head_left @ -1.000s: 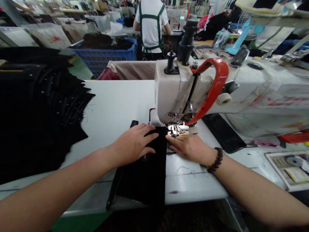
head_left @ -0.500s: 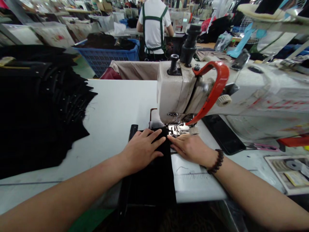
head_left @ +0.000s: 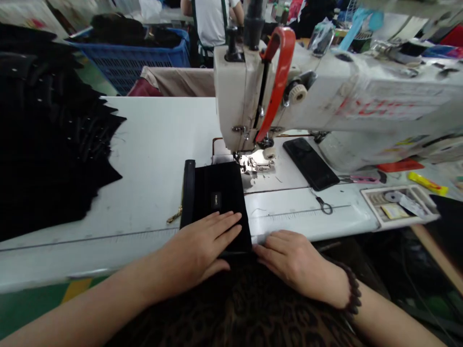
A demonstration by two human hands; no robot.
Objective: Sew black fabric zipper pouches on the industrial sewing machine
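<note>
A black fabric panel [head_left: 229, 185] with a small dark label [head_left: 216, 200] lies on the sewing table, its upper right corner close to the needle area of the sewing machine [head_left: 235, 96]. Along its left side runs a stiff dark band [head_left: 188, 185], with a gold zipper pull [head_left: 174, 215] beside it. My left hand [head_left: 202, 243] rests flat on the panel's lower part, fingers stretched out. At the lower right corner, my right hand [head_left: 289, 255] has its fingers pressed together on the panel's edge; its thumb is mostly hidden.
Stacked black pieces [head_left: 47, 144] cover the table's left. Right of the needle lie a phone [head_left: 310, 164], a small ring tool [head_left: 323, 206], and a tray of bobbins [head_left: 398, 207]. Behind stand a blue basket [head_left: 133, 58] and a person [head_left: 211, 24].
Both hands have come toward my body, away from the needle area. The panel's label and zipper pull are now visible, and my view has tilted down and turned right.
</note>
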